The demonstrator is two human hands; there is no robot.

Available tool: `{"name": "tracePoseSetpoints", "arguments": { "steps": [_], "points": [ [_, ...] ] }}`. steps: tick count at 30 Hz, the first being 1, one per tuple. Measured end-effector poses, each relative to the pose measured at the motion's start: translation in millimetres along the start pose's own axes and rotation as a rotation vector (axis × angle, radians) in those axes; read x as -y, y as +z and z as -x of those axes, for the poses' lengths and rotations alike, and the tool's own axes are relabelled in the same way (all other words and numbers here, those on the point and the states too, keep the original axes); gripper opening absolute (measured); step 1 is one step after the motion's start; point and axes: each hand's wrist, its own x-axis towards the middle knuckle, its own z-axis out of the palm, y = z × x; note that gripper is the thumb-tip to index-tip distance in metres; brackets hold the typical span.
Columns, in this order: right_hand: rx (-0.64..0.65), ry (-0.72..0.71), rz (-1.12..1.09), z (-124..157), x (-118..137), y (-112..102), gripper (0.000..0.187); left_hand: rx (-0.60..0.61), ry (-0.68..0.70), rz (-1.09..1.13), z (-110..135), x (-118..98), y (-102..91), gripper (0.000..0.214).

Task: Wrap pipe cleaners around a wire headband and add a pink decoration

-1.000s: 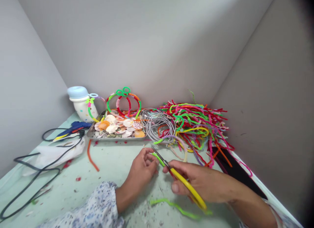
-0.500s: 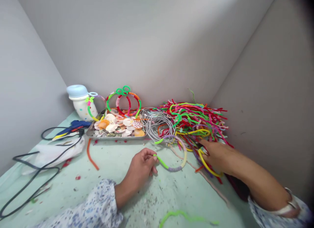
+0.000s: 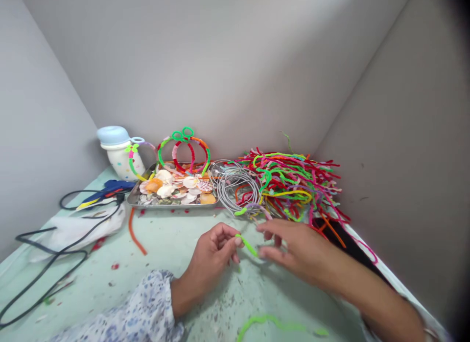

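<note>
My left hand [image 3: 218,246] pinches the bright green end of a ring wrapped in pipe cleaner [image 3: 248,245], just above the table. The ring's far side, lilac and green, shows near the wire coil; its right part is hidden behind my right hand [image 3: 290,241]. That hand is held close to the ring with thumb and fingers apart, and I see nothing gripped in it. A loose bright green pipe cleaner [image 3: 271,322] lies curved at the front of the table.
A tangled heap of coloured pipe cleaners [image 3: 290,178] lies at the back right beside a coil of grey wire [image 3: 235,192]. Finished rings [image 3: 184,151] stand at a metal tray [image 3: 172,206] of seashells. A bottle [image 3: 119,153], pliers-like tools and a black cable [image 3: 44,254] occupy the left.
My right hand has moved left from the heap to the ring. Several pipe cleaners it was among have shifted, uncovering a dark object at the right edge. My left hand keeps its pinch.
</note>
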Motion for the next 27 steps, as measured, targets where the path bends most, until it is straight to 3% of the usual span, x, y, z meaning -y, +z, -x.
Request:
{"name": "tracePoseSetpoints", "arguments": {
  "steps": [3,7,15,27],
  "points": [
    [0.054,-0.119,-0.052,-5,12,20,0.012,0.01,0.002,0.003,0,1,-0.6,0.017],
    [0.062,-0.188,-0.103,-10,10,33,0.016,0.043,0.026,0.012,1,-1,-3.2,0.018],
    [0.02,-0.276,-0.179,-9,11,32,0.017,0.088,0.102,0.043,2,-1,-6.2,0.021],
    [0.051,-0.228,-0.241,-7,17,25,0.021,0.04,0.192,-0.044,8,0,-4.8,0.015]
  ]
}}
